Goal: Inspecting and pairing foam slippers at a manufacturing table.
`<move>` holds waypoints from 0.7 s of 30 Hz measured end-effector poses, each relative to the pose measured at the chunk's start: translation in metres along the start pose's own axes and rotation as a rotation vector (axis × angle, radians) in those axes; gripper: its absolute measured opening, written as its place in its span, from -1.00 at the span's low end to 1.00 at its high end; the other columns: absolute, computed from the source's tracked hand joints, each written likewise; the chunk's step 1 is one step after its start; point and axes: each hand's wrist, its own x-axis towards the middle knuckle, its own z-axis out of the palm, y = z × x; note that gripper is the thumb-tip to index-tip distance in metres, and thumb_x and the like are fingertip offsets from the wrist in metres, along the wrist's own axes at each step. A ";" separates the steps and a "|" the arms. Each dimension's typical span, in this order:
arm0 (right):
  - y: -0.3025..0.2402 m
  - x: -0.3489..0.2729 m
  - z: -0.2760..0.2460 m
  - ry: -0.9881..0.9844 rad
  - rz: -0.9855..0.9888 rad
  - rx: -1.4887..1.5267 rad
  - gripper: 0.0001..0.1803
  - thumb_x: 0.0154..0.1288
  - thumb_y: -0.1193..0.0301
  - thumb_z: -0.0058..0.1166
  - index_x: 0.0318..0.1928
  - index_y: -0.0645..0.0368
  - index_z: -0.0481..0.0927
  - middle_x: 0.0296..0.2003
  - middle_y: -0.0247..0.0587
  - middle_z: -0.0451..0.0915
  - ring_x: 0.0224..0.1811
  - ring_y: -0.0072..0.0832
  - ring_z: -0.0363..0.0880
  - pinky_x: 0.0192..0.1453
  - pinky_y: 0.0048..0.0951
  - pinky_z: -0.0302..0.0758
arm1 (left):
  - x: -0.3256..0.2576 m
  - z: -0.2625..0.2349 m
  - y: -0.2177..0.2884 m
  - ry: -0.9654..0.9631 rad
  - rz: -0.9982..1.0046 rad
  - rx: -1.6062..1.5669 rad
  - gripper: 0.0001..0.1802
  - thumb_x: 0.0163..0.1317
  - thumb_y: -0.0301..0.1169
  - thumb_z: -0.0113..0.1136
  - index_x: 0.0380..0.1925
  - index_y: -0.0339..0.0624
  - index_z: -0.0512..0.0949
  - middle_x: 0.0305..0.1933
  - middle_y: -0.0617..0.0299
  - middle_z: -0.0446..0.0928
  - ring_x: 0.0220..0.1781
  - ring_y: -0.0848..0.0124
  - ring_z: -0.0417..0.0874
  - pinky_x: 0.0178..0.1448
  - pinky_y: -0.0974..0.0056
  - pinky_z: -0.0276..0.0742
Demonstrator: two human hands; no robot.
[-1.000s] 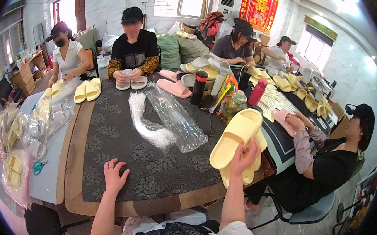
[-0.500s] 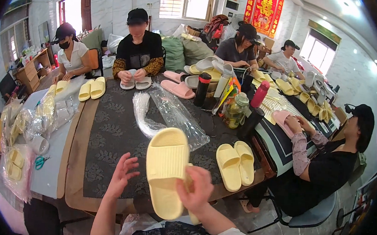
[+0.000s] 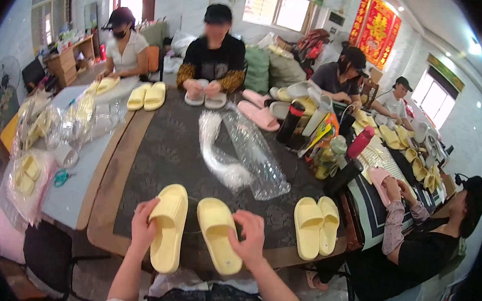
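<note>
My left hand [image 3: 144, 221] grips a yellow slipper [image 3: 170, 232] by its outer left side, toe pointing away from me. A matching yellow slipper [image 3: 214, 218] is in my right hand [image 3: 250, 236], whose thumb reaches over the footbed from the right side. The two slippers are apart, over the table's near edge. To the right, another pair of yellow slippers [image 3: 308, 228] stands side by side at the table edge. Beyond my hands lies a bundle of thin white strands [image 3: 213, 148], next to clear plastic bags [image 3: 257, 160].
Bottles, a red-topped black flask [image 3: 291, 122] among them, stand at the table's right. Bagged slippers [image 3: 27, 174] and teal scissors [image 3: 61, 178] lie on the left table. Several co-workers sit around, one [image 3: 214, 53] opposite handling grey slippers, another [image 3: 414, 230] at right with a pink slipper.
The slippers, earlier together in my right hand, are now parted. My left hand, open and empty before, has taken one. Both are lower. The view has shifted, moving the scene rightward.
</note>
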 end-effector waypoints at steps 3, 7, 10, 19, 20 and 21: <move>0.016 -0.007 -0.002 -0.261 0.231 0.164 -0.51 0.04 0.42 0.23 0.06 0.13 0.51 0.00 -0.19 0.50 -0.08 -0.25 0.52 -0.12 -0.34 0.52 | -0.004 0.004 0.004 -0.005 -0.112 0.064 -0.38 -0.08 -0.69 0.04 0.09 -0.10 0.53 0.03 0.04 0.47 0.09 0.08 0.51 0.16 0.17 0.45; 0.038 -0.029 0.009 -0.323 0.376 0.181 -0.53 0.06 0.47 0.21 0.05 0.16 0.51 -0.08 -0.15 0.51 -0.25 -0.37 0.55 -0.21 -0.38 0.53 | -0.005 0.025 -0.001 -0.031 -0.046 0.184 -0.39 -0.07 -0.67 0.08 0.09 -0.05 0.53 0.05 0.06 0.45 0.10 0.08 0.48 0.16 0.15 0.43; 0.036 -0.035 0.010 -0.138 0.370 0.115 -0.59 0.08 0.55 0.16 0.02 0.20 0.52 -0.17 -0.15 0.51 -0.42 -0.43 0.53 -0.26 -0.42 0.53 | -0.008 0.035 0.000 -0.144 -0.024 0.122 -0.38 -0.08 -0.65 0.10 0.09 -0.02 0.54 0.06 0.05 0.45 0.10 0.08 0.46 0.17 0.14 0.42; 0.037 -0.046 0.003 -0.066 0.350 0.029 -0.59 0.08 0.52 0.16 0.01 0.22 0.50 -0.21 -0.17 0.48 -0.42 -0.44 0.50 -0.28 -0.44 0.50 | 0.041 0.047 0.043 -0.277 0.269 0.157 -0.52 0.03 -0.23 0.36 -0.02 -0.11 0.57 0.15 0.05 0.42 0.20 0.07 0.37 0.26 0.08 0.36; 0.039 -0.046 0.005 -0.048 0.340 0.027 -0.59 0.08 0.51 0.16 0.01 0.22 0.50 -0.22 -0.17 0.48 -0.43 -0.44 0.49 -0.29 -0.44 0.49 | 0.053 0.053 0.052 -0.290 0.307 0.148 -0.58 0.04 -0.29 0.34 -0.06 -0.13 0.58 0.08 0.10 0.49 0.18 0.10 0.40 0.30 0.11 0.33; 0.038 -0.047 0.007 -0.044 0.329 0.031 -0.59 0.08 0.51 0.16 0.01 0.22 0.50 -0.22 -0.17 0.48 -0.43 -0.44 0.49 -0.29 -0.44 0.49 | 0.059 0.061 0.055 -0.280 0.313 0.152 -0.58 0.04 -0.29 0.34 -0.06 -0.13 0.58 0.08 0.10 0.49 0.18 0.10 0.40 0.30 0.11 0.33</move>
